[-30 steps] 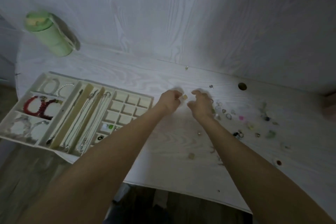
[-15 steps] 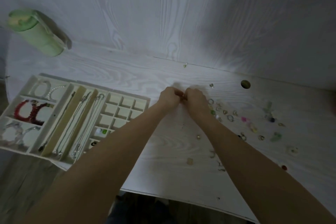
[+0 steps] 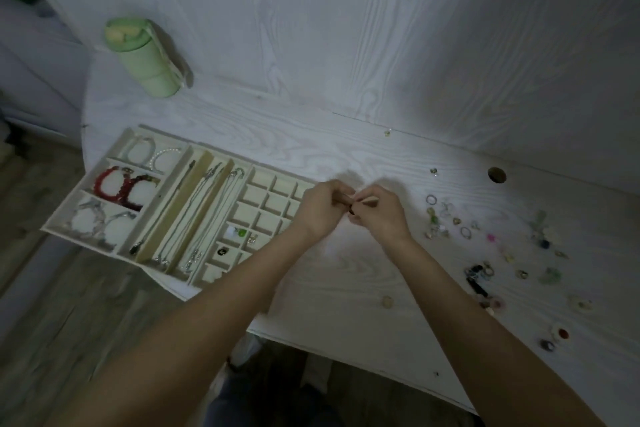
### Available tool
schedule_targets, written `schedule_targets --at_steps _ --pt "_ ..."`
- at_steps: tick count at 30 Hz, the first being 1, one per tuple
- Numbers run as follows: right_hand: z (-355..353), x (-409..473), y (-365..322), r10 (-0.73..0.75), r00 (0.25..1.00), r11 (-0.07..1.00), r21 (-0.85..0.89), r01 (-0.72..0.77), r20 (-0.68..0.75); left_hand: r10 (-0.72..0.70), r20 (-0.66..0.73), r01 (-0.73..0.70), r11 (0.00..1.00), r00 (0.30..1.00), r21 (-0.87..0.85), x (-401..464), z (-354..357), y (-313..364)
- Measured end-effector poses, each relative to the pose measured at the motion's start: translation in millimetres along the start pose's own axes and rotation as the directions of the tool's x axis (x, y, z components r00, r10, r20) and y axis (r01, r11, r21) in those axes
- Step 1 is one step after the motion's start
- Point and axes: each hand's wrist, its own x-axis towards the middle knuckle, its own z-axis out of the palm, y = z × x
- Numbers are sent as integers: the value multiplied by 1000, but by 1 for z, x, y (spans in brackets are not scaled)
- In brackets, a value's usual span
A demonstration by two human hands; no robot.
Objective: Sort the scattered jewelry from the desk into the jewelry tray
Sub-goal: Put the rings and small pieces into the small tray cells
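Over by the right edge of the jewelry tray point(image 3: 121, 146), both hands are bunched together just above the counter point(image 3: 346, 288). The left hand point(image 3: 320, 210) and right hand point(image 3: 381, 213) have their fingers curled in and meeting at the tips, pinching some tiny piece point(image 3: 350, 206) between them; it's too small and dim to tell what it is, maybe an earring or a ring. So the thing being sorted is up in the fingers, not on the counter or in a slot yet. What matters for the next move, I'd say: the tray's small square compartments point(image 3: 266, 215) sit directly to the left of the hands, practically under the left wrist, so the left hand is the nearer one for the drop. A few of those squares already have bits in them, most look free. Bracelets point(image 3: 121, 185) and chains point(image 3: 204, 215) fill the bigger sections further left. Loads of scattered rings and beads point(image 3: 485, 246) lie out to the right, nearer the right hand, so there's plenty left to do. Green bottle point(image 3: 145, 59) at the back, well out of the way.
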Motion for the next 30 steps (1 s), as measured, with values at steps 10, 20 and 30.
schedule_targets --at_steps 10,20,30 --pt "78 -44 -25 -92 977 995 49 85 192 -16 -92 4 992 996 -123 -73 -81 -29" --pt "129 -72 -32 -13 907 979 190 -74 420 -61 -173 104 962 983 252 -103 -138 -91" --pt "157 -74 -19 -1 937 999 -41 17 350 -68 65 -4 656 996 755 -124 -154 -128"
